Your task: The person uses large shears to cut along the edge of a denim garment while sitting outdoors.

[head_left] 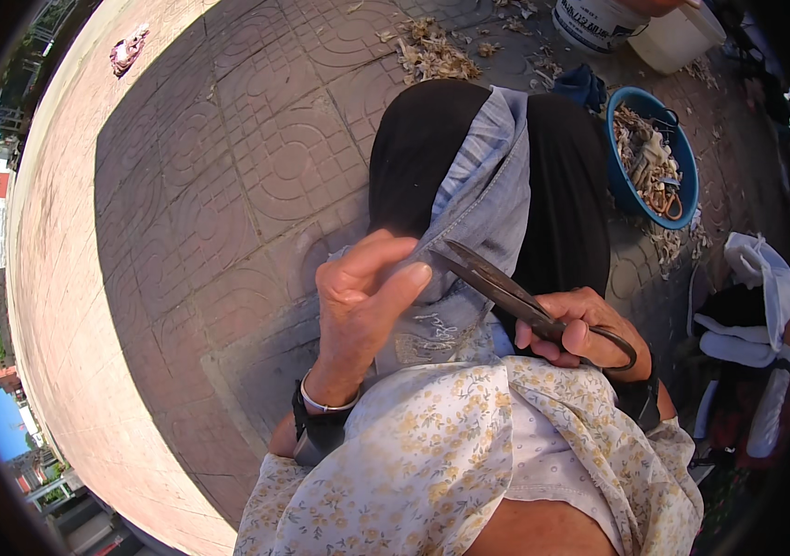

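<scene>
My right hand grips dark metal scissors by the handle loops. Their blades point up and left, slightly parted, with the tips close to the fingers of my left hand. That hand is curled in a loose pinch, index fingertip and thumb near each other. Anything between them is too small or hidden to make out. Beneath both hands, a grey-blue denim cloth lies over my lap, on top of black trousers.
To the right of my knees stands a blue basin holding dry, pale husk-like pieces. A husk pile lies on the paving ahead. Beyond are a white bucket and a pale tub. White and black cloths are at the right.
</scene>
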`<state>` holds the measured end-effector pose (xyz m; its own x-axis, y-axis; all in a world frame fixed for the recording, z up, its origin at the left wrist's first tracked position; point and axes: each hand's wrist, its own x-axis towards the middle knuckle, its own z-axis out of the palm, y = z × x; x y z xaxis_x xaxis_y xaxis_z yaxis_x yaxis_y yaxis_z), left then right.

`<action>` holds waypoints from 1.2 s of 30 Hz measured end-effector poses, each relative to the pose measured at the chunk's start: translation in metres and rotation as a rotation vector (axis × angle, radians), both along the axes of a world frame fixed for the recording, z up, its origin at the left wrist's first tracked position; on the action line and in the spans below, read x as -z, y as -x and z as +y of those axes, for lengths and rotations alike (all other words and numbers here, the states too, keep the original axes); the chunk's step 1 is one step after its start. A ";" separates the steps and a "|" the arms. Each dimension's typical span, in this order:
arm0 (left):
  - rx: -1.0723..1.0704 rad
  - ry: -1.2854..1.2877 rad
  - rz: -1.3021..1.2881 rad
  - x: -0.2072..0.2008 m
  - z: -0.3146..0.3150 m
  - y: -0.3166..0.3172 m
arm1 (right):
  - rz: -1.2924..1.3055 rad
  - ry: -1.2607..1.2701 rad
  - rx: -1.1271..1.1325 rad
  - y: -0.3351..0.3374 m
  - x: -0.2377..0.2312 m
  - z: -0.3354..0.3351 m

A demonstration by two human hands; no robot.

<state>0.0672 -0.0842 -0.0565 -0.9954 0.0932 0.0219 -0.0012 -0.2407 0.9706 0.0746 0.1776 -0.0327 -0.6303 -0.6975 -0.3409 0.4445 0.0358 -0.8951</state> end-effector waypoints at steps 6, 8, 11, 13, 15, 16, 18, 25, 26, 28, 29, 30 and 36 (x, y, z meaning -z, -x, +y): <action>-0.008 0.020 0.032 0.000 0.001 0.001 | 0.001 0.008 -0.025 0.003 0.001 0.001; -0.018 0.075 0.054 0.001 0.001 0.001 | -0.010 0.018 -0.034 0.004 0.000 0.002; -0.029 0.157 0.082 0.001 0.000 0.001 | -0.037 0.037 -0.013 0.004 -0.003 -0.001; -0.030 0.146 0.085 0.001 0.001 0.001 | 0.030 0.000 0.008 0.004 0.000 -0.006; -0.027 0.151 0.082 -0.001 0.001 0.002 | 0.082 -0.031 0.018 0.004 0.002 -0.011; -0.025 0.153 0.080 -0.001 0.000 0.002 | 0.100 -0.046 0.017 0.005 0.002 -0.012; -0.009 0.149 0.043 -0.003 -0.001 0.003 | 0.166 -0.074 0.027 0.004 0.005 -0.015; 0.056 0.214 0.013 0.002 0.006 -0.002 | 0.360 -0.062 0.081 0.017 -0.005 -0.035; 0.024 0.156 0.010 0.005 0.005 -0.001 | 0.390 -0.045 0.076 0.018 -0.005 -0.037; -0.038 0.041 0.003 0.008 0.003 0.000 | 0.213 -0.016 0.087 0.018 -0.006 -0.029; -0.020 0.061 -0.021 0.008 0.002 0.000 | 0.118 -0.006 0.094 0.016 -0.005 -0.023; -0.029 0.075 -0.021 0.007 0.002 0.000 | 0.094 -0.009 0.098 0.014 -0.003 -0.020; -0.036 0.106 0.001 0.002 0.004 0.003 | 0.020 -0.009 0.026 0.001 -0.001 -0.002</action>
